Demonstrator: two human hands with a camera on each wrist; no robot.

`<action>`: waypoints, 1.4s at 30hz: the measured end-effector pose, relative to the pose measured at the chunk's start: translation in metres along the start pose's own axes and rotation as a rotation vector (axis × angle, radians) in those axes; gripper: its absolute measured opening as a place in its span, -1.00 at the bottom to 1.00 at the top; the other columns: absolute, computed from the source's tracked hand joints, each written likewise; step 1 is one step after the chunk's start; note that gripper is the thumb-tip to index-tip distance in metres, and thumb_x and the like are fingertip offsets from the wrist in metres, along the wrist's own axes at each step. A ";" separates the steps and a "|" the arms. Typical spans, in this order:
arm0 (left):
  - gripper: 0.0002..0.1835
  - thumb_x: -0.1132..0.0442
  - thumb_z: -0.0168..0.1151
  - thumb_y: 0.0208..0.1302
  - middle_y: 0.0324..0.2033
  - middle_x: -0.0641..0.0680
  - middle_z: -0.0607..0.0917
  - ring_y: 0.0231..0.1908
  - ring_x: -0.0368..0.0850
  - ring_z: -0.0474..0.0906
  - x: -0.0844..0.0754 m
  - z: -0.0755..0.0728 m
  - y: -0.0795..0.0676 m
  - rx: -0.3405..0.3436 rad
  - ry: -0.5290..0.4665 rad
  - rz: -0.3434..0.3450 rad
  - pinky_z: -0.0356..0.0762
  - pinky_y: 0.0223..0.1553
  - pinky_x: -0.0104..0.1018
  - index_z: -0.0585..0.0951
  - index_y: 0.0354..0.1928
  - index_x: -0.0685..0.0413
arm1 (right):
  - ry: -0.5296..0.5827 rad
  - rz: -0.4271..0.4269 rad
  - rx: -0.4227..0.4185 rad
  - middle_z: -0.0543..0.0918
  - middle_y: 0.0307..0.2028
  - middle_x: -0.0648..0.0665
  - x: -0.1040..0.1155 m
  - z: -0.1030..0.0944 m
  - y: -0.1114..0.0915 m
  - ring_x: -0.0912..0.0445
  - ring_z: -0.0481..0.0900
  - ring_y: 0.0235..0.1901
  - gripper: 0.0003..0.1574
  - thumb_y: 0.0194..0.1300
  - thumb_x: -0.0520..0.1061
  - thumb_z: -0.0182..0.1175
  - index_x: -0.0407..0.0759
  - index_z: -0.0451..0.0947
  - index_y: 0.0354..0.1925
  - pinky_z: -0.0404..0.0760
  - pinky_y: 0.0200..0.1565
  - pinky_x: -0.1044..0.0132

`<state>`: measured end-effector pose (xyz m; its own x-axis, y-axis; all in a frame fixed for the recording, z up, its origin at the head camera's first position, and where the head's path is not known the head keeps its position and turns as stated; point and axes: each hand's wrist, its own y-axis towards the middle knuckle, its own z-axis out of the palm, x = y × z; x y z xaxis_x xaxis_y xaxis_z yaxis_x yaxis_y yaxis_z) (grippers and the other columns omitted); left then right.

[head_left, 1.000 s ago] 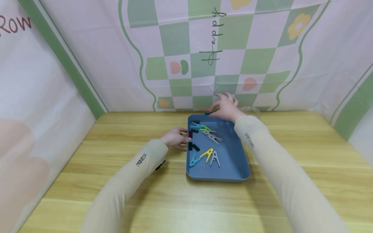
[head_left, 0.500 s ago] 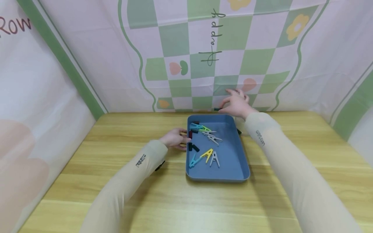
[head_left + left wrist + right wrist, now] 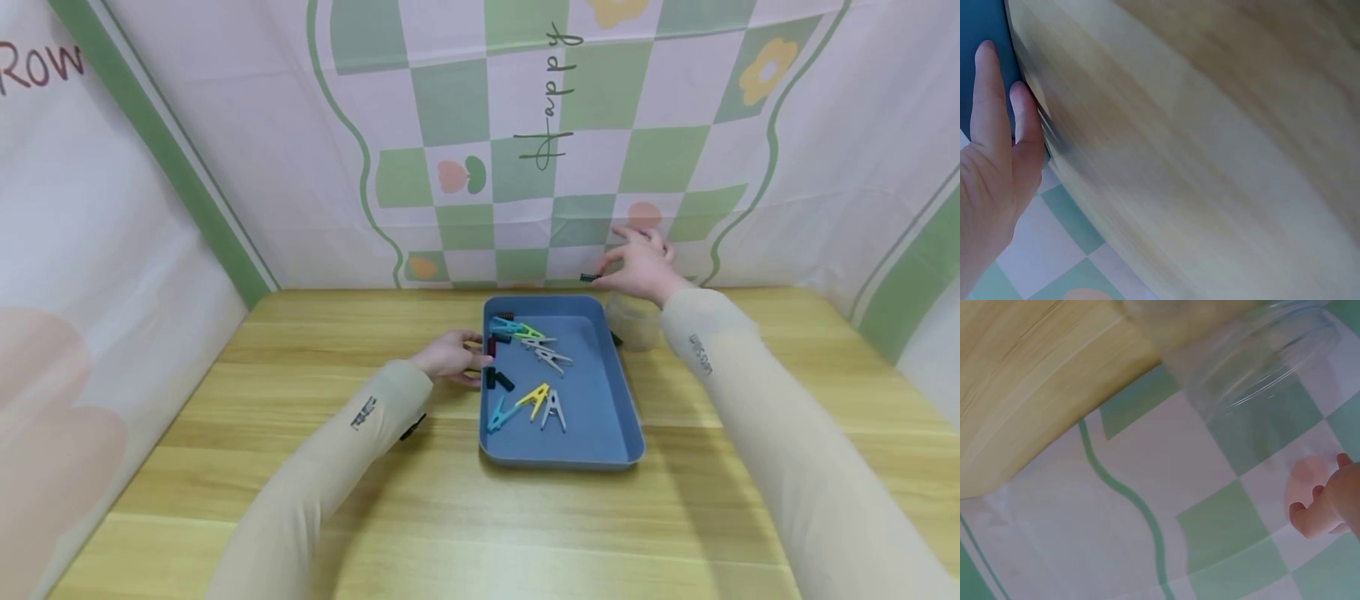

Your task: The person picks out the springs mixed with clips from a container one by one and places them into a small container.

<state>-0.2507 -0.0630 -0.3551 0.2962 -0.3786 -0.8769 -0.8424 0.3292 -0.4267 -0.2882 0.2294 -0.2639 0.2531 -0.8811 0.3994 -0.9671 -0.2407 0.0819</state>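
Note:
A blue tray (image 3: 592, 446) lies on the wooden table with clothespins in it, among them a yellow clothespin (image 3: 534, 400), a light-blue clothespin (image 3: 501, 414) and grey ones. Small dark pieces (image 3: 504, 381) lie along its left side. My left hand (image 3: 452, 354) rests against the tray's left wall, its fingers fairly straight in the left wrist view. Beyond the tray's far right corner, my right hand (image 3: 643, 268) pinches a small dark ridged piece (image 3: 589, 277) between thumb and finger. Below that hand stands a clear round container (image 3: 632, 323); the right wrist view shows its rim.
A patterned cloth (image 3: 517, 167) hangs behind the table's back edge, close to my right hand. Another cloth (image 3: 75, 250) hangs on the left. A dark object (image 3: 617, 339) shows beside the tray's right wall, next to the clear container.
My right hand has moved right, from above the tray's far edge to over the clear container, carrying the dark ridged piece. The left hand and the tray have stayed put.

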 end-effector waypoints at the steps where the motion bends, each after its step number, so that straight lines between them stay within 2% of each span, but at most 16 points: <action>1: -0.39 0.34 0.14 0.33 0.25 0.30 0.38 0.03 0.05 0.52 0.000 0.000 0.000 -0.001 0.002 0.000 0.68 -0.11 -0.17 0.19 0.38 0.23 | -0.001 0.003 -0.001 -0.06 0.45 -0.36 -0.002 0.000 -0.001 -0.43 -0.35 0.37 -0.67 0.14 0.00 0.32 -0.26 0.65 -0.28 -0.37 0.24 -0.44; 10: -0.38 0.34 0.14 0.33 0.25 0.29 0.39 0.03 0.04 0.53 0.000 0.000 0.000 -0.001 0.000 -0.001 0.68 -0.11 -0.18 0.19 0.38 0.22 | 0.010 0.038 0.004 -0.09 0.46 -0.31 -0.024 -0.005 -0.008 -0.46 -0.36 0.35 -0.67 0.16 -0.02 0.29 -0.26 0.64 -0.24 -0.37 0.22 -0.45; 26: -0.37 0.34 0.14 0.33 0.24 0.31 0.39 0.03 0.05 0.53 -0.001 0.001 -0.002 -0.001 -0.009 -0.004 0.67 -0.09 -0.17 0.17 0.38 0.23 | 0.009 0.101 0.026 -0.14 0.44 -0.41 -0.052 -0.011 -0.018 -0.50 -0.35 0.31 -0.63 0.18 -0.01 0.25 -0.29 0.62 -0.19 -0.36 0.16 -0.49; 33: -0.38 0.34 0.13 0.34 0.25 0.30 0.38 0.02 0.04 0.53 0.000 0.001 0.001 0.000 -0.010 -0.007 0.67 -0.09 -0.17 0.18 0.38 0.23 | 0.018 0.124 0.049 -0.16 0.44 -0.43 -0.059 -0.007 -0.020 -0.46 -0.42 0.33 -0.59 0.20 0.00 0.25 -0.30 0.61 -0.14 -0.38 0.17 -0.49; 42: -0.39 0.35 0.13 0.34 0.25 0.30 0.38 0.04 0.06 0.53 0.000 0.000 0.000 -0.001 -0.009 -0.005 0.67 -0.10 -0.19 0.18 0.38 0.23 | 0.010 0.134 0.074 -0.17 0.42 -0.46 -0.062 -0.003 -0.018 -0.54 -0.44 0.30 -0.57 0.21 0.03 0.24 -0.31 0.61 -0.14 -0.41 0.14 -0.53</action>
<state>-0.2508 -0.0631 -0.3548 0.3041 -0.3725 -0.8768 -0.8414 0.3266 -0.4305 -0.2864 0.2898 -0.2877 0.1212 -0.9035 0.4111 -0.9878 -0.1507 -0.0398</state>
